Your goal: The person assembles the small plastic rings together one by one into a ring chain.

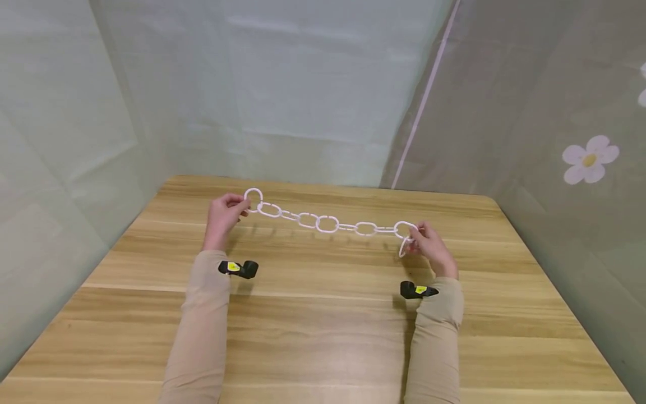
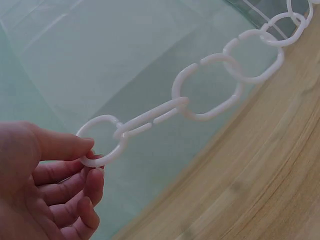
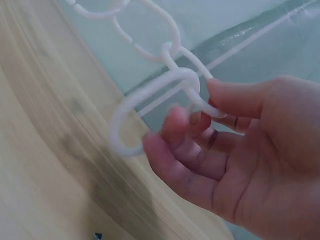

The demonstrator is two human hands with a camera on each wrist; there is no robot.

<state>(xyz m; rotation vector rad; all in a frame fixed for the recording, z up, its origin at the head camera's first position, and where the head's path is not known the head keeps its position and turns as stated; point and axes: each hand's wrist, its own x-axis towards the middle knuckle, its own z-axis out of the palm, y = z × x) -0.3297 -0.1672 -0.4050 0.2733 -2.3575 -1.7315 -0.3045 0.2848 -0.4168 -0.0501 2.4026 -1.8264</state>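
Observation:
A white plastic chain (image 1: 327,224) of several oval links stretches between my hands above the wooden table, sagging slightly and lower toward the right. My left hand (image 1: 225,217) pinches the round end link (image 2: 101,118) between thumb and fingers. On the other side, my right hand (image 1: 433,247) pinches a link near the chain's right end. One further link (image 3: 116,122) hangs from that pinched link, touching the fingertips in the right wrist view. Small gaps show in some links, as in the large link (image 2: 210,118) of the left wrist view.
Under the hands lies a wooden table (image 1: 313,336) with rounded far corners. Pale curtains (image 1: 303,101) stand behind and beside it, the right one printed with a flower (image 1: 589,160). Black cameras (image 1: 239,269) are strapped to both sleeves.

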